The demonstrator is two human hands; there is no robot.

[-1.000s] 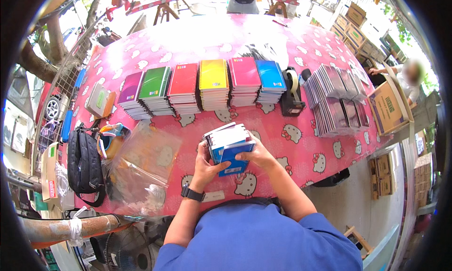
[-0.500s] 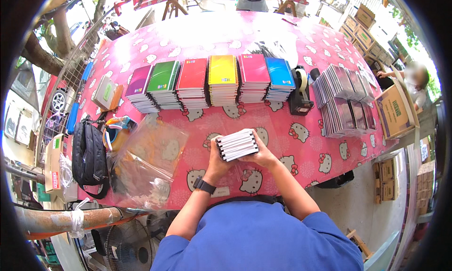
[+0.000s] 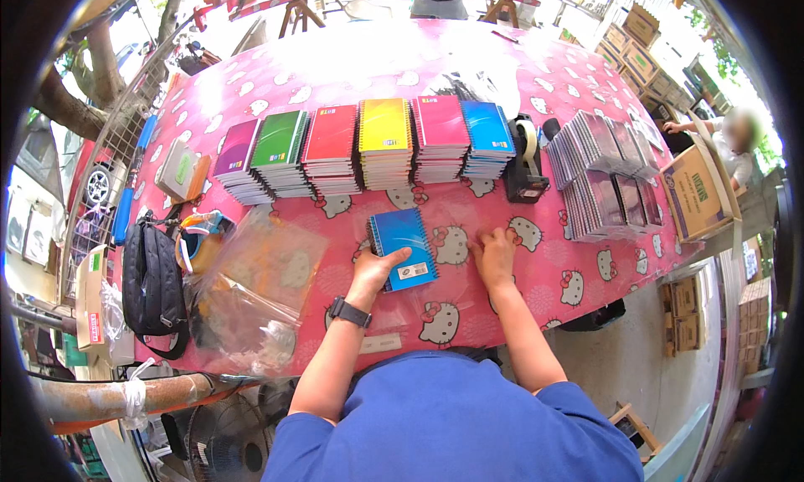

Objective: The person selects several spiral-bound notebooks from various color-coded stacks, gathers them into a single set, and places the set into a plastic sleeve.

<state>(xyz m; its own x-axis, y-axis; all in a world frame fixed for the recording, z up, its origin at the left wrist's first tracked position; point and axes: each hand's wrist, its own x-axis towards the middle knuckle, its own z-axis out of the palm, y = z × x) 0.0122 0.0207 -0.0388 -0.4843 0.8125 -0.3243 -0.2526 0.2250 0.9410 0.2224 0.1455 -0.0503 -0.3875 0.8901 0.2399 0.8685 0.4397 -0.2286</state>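
My left hand [image 3: 373,274] grips a stack of small blue spiral notebooks [image 3: 400,235], its thumb across the top cover and its fingers along the left side. The top notebook lies face up with a white label near its lower edge; how many are under it is hidden. To the right of the stack, my right hand [image 3: 496,254] rests low over the pink tablecloth [image 3: 548,268] with fingers bent down and pinched. Clear plastic shows faintly around the stack, but what the right fingertips hold cannot be made out.
Beyond my hands stands a row of notebook stacks: purple [image 3: 237,151], green [image 3: 280,139], red [image 3: 332,134], yellow [image 3: 385,128], pink [image 3: 441,126] and blue [image 3: 487,130]. A tape dispenser [image 3: 526,168], wrapped notebooks [image 3: 599,201], clear bags [image 3: 260,281] and a black bag [image 3: 154,277] flank them.
The stack, earlier held in both hands with page edges showing, now lies with its blue cover up under my left hand. My right hand has let go and moved right onto the tabletop.
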